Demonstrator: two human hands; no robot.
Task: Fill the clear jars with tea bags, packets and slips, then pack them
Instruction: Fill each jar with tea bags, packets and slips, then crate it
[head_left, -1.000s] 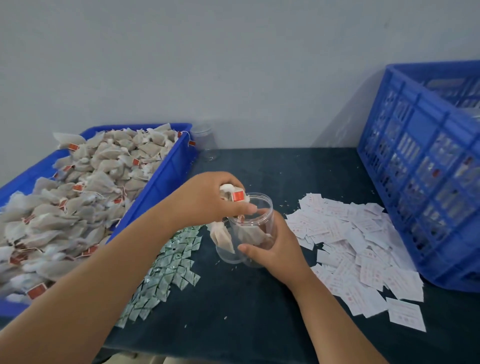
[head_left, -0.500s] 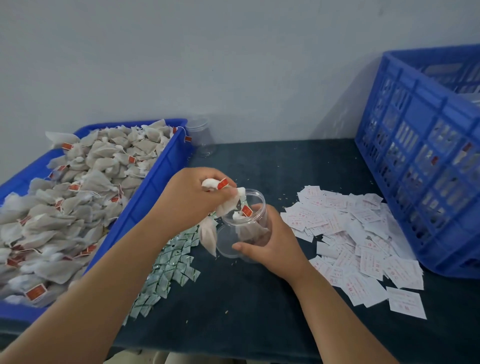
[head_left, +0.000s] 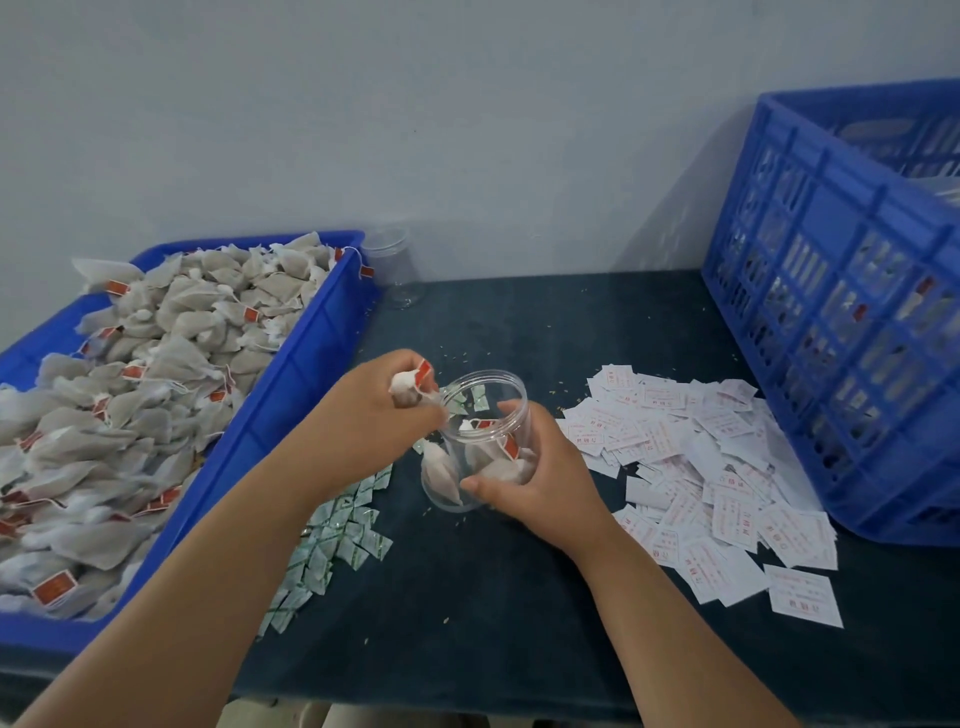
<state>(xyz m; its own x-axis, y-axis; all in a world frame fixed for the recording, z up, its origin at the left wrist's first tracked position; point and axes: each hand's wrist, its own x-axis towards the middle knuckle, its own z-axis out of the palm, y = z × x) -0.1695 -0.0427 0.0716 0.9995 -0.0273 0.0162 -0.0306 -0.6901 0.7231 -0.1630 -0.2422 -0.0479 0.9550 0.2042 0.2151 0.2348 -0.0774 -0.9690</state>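
A clear jar (head_left: 485, 392) stands tilted on the dark table, with several tea bags and a small green-white packet inside. My right hand (head_left: 540, 470) grips the jar's side. My left hand (head_left: 382, 415) holds tea bags (head_left: 410, 387) with red tags at the jar's rim; one bag hangs below it outside the jar wall. A heap of tea bags (head_left: 156, 395) fills the blue tray (head_left: 291, 395) on the left. Green-white packets (head_left: 332, 540) lie under my left forearm. White slips (head_left: 717, 467) with red print are spread to the right.
A tall blue slatted crate (head_left: 852, 332) stands at the right, with things showing through its slats. An empty clear jar (head_left: 392, 270) stands at the back by the tray's corner. A grey wall closes the back. The table's front edge runs below my forearms.
More tea bags have gone from my left hand into the jar, which now holds more. My left hand still holds some at the rim. My right hand keeps its grip.
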